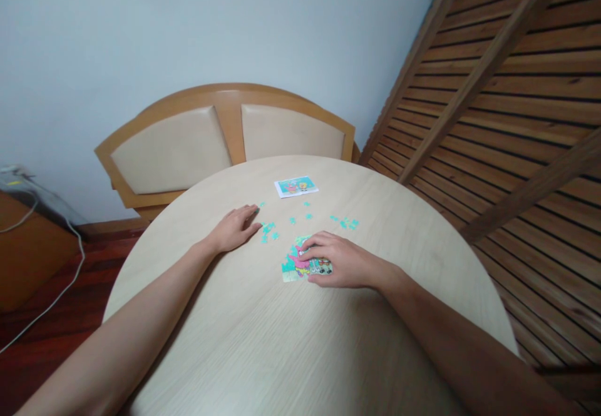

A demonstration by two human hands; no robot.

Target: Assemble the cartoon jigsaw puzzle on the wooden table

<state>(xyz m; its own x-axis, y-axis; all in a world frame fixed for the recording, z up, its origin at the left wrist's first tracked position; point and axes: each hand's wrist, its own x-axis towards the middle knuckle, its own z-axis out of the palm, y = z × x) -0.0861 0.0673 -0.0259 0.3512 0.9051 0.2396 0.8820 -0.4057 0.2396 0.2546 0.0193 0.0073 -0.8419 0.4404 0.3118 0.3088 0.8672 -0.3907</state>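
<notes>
A partly joined jigsaw puzzle (295, 264), turquoise with a pink figure, lies on the round pale wooden table (263, 334). My right hand (339, 261) rests on its right side, fingers curled and pressing down on the pieces. My left hand (235, 228) lies flat on the table to the left, fingers stretched out together, its tips close to a few loose turquoise pieces (268, 231). More loose pieces (346, 222) are scattered beyond my right hand. A small reference picture card (295, 186) lies farther back.
A wooden bench with two beige padded backs (225, 134) stands behind the table against a pale wall. A slatted wooden partition (516, 109) runs along the right. At the left, cables (56, 291) trail over a dark red floor.
</notes>
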